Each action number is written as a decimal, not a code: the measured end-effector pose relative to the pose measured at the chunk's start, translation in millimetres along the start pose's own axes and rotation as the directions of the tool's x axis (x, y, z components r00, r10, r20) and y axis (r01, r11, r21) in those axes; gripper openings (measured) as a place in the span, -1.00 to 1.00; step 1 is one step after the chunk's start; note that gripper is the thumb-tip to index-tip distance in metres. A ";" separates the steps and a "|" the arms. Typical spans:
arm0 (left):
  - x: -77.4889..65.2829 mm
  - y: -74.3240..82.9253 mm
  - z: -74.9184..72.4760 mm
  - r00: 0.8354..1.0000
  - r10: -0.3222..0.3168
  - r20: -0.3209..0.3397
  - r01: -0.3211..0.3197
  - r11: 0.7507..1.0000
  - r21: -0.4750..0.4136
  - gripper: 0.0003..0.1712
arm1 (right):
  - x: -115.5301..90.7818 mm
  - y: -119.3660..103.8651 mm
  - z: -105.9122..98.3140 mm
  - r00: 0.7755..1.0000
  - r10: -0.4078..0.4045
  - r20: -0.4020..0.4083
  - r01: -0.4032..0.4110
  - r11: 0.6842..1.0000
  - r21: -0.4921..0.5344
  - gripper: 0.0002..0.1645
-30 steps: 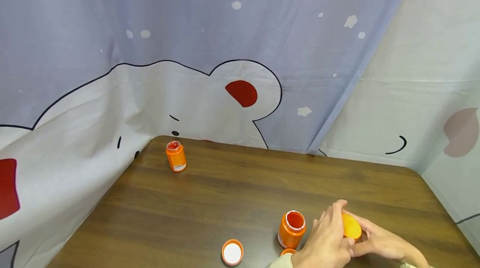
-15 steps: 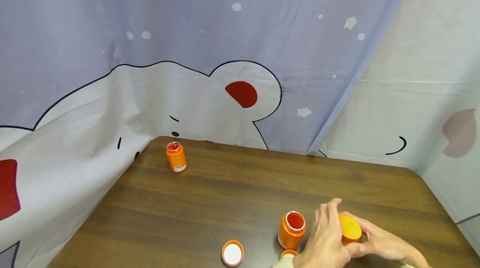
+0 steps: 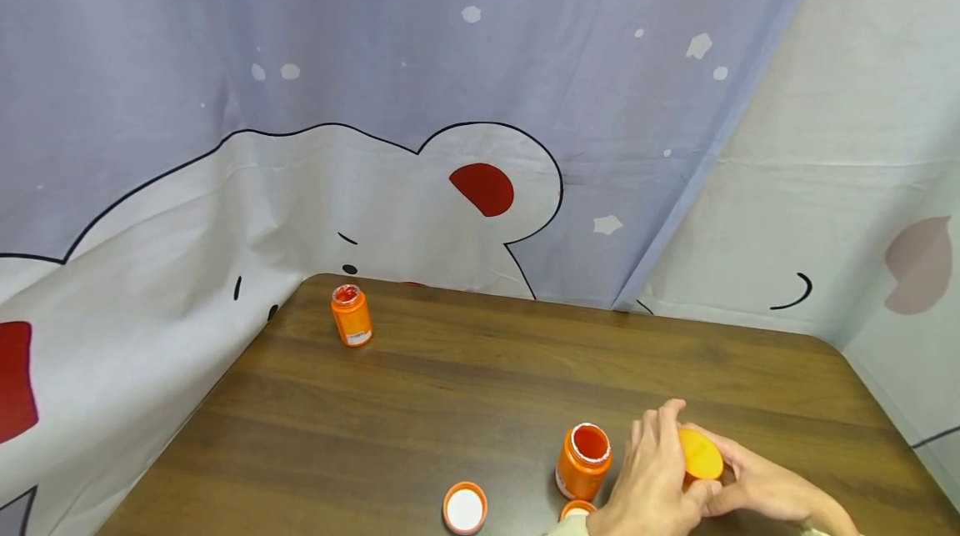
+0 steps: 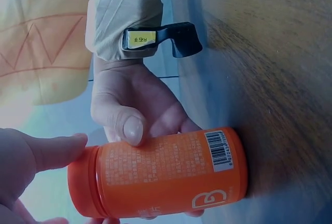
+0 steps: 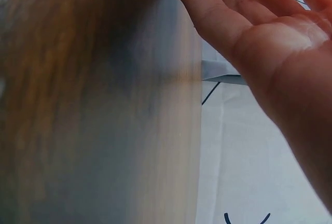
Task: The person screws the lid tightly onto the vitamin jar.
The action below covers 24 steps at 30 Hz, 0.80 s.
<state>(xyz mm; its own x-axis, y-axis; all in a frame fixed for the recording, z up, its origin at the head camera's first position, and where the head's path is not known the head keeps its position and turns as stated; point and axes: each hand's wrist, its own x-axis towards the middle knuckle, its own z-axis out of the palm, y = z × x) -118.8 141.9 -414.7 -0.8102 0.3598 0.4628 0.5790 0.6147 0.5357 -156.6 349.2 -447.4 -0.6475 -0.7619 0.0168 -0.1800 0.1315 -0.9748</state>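
An orange screw-top bottle (image 4: 166,175) stands between both hands at the right front of the table. In the left wrist view its cap (image 4: 83,182) is on, and a printed label with a barcode shows on its body. My left hand (image 3: 651,473) holds the cap between thumb and fingers. My right hand (image 3: 768,482) grips the bottle's body, its thumb across the side. Whether the base touches the table cannot be told. In the right wrist view the right hand (image 5: 280,42) shows, but the bottle does not.
Left of the hands stands an uncapped orange bottle (image 3: 583,463). A lid (image 3: 577,511) lies before it, partly hidden, and another lid (image 3: 465,508) lies white side up. A further uncapped bottle (image 3: 352,316) stands at the back left. Printed curtains (image 3: 480,61) surround the wooden table (image 3: 420,403).
Over the last second my left fingers have shifted slightly leftward around the cap, so more of the bottle's side shows below it. The right hand has stayed in place.
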 end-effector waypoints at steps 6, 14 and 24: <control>0.5 -1.0 -1.0 1.000 0.019 0.024 -0.019 1.000 0.013 -0.08 | 1.4 -0.7 0.6 1.000 -0.011 0.010 0.011 1.000 0.008 -0.12; 3.4 1.9 -5.8 0.995 -0.014 0.103 0.006 0.997 0.079 -0.11 | 4.5 -0.9 0.5 0.997 -0.034 0.068 0.030 0.998 0.057 -0.16; 4.6 2.1 -8.2 0.987 -0.007 0.160 0.006 1.000 0.008 0.05 | 1.7 -1.5 0.1 0.997 0.045 0.064 -0.051 0.993 0.110 -0.24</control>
<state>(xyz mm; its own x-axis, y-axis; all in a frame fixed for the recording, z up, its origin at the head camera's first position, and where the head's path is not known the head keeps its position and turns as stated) -120.6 139.1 -405.8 -0.8187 0.4629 0.3398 0.5732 0.6223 0.5331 -157.4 347.7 -445.9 -0.6061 -0.7943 -0.0409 -0.0641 0.1000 -0.9929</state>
